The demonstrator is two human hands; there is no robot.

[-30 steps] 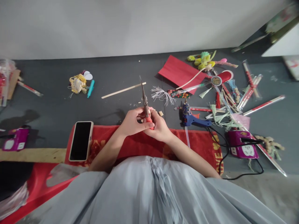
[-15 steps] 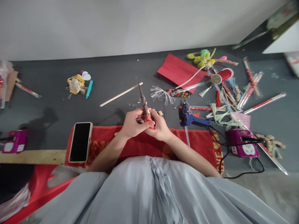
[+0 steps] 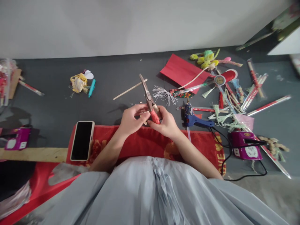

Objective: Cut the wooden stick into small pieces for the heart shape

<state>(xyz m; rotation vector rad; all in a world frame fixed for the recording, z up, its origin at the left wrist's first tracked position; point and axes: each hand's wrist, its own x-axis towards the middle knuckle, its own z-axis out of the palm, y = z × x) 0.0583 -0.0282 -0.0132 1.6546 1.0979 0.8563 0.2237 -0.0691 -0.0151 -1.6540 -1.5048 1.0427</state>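
Pliers (image 3: 150, 100) with dark metal jaws and red handles point up and slightly left in front of me. My right hand (image 3: 166, 123) is closed around the red handles. Close beside it, my left hand (image 3: 133, 120) is closed in a pinch, its thumb and fingertips against the pliers. A small pale piece shows at its fingertips, partly hidden. Behind the jaws lies a thin pale wooden stick (image 3: 128, 90), its right end crossed by the pliers in this view. Small pale bits lie around my hands.
A blue glue gun (image 3: 197, 120) lies right of my hands, its cord running to a purple power socket (image 3: 246, 145). Red paper (image 3: 180, 70), a red thread spool (image 3: 228, 75) and wrapped sticks crowd the right. A phone (image 3: 82, 140) rests on the red towel (image 3: 140, 143).
The pliers have turned so their jaws show broader and their handles lean further right. My hands have drawn slightly apart. The pale stick shows shorter, its left end farther right.
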